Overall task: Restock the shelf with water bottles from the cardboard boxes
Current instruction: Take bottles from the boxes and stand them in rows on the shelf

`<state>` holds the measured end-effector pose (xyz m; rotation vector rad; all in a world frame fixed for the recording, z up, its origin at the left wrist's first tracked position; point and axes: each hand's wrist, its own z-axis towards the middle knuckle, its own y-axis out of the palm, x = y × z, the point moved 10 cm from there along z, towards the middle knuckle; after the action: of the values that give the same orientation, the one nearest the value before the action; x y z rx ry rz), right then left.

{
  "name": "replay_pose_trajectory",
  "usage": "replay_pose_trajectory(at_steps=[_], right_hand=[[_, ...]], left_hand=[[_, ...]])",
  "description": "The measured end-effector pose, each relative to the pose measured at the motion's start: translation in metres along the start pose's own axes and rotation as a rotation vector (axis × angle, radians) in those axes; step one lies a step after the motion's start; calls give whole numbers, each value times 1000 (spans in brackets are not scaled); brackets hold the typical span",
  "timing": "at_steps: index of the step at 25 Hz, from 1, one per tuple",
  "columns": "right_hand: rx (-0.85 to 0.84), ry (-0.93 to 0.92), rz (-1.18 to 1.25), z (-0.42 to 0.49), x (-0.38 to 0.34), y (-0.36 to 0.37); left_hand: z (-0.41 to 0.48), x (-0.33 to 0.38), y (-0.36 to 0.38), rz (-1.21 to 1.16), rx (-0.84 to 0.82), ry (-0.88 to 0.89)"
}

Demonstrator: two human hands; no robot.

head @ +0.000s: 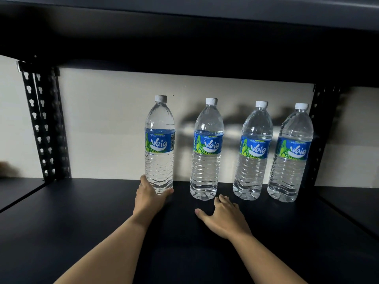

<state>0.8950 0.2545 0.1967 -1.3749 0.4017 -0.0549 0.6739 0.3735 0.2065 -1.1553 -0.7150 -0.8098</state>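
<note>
left fingers (pixel 144 181) gripped fourth bottle (pixel 159 144) by base; right fingers (pixel 223 199) spread, empty. three bottles (pixel 207 148) stood right of grip; shelf (pixel 82 212) room left of it to fill.

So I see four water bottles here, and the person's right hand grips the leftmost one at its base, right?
Not quite. The head view shows the left hand gripping the leftmost bottle at its base; the right hand is open and holds nothing. The rest is right.

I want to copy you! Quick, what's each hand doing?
Left hand: holding the leftmost bottle by its base.
Right hand: open, low over the shelf, holding nothing.
</note>
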Motion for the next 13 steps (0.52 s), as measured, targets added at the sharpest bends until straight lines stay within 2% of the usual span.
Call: replay_pose_trajectory(at_steps=[8,13], right_hand=[[20,8,26,-3,0,-4],[120,29,2,-13,-3,-22]], left_hand=[[-5,-1,1,40,-58,-41],[-31,-2,-8,177,-138,-12]])
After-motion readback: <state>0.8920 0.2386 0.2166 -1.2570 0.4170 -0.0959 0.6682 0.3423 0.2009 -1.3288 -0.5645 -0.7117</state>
